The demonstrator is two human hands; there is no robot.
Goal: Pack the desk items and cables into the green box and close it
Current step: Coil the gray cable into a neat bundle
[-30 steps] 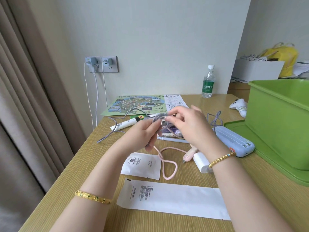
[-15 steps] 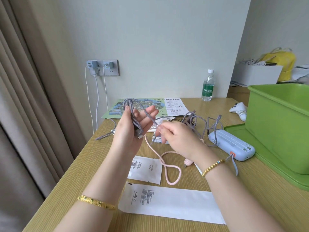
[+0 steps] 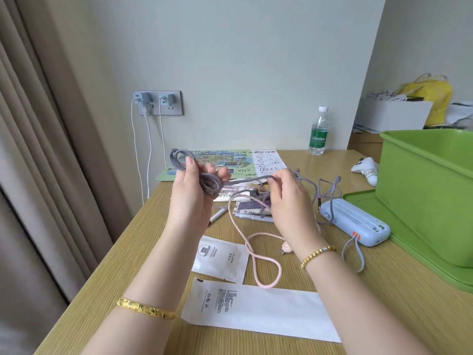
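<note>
My left hand (image 3: 192, 193) is raised above the desk and holds several loops of a grey braided cable (image 3: 179, 160) wound round its fingers. My right hand (image 3: 286, 198) pinches the same cable's taut strand a little to the right. The cable's free end trails toward the light blue power bank (image 3: 358, 224). A pink cable (image 3: 256, 252) lies looped on the desk below my hands. The green box (image 3: 425, 190) stands open at the right on its green lid (image 3: 378, 208).
Two white paper sleeves (image 3: 261, 311) lie near the front edge. A map leaflet (image 3: 222, 160), a marker and small papers sit behind my hands. A water bottle (image 3: 318, 131) and a white controller (image 3: 366, 167) stand further back. Chargers hang from the wall socket (image 3: 158, 102).
My left hand has lifted with grey cable loops gathered on it, and my right hand has drawn a strand out to the right. The view shifted slightly.
</note>
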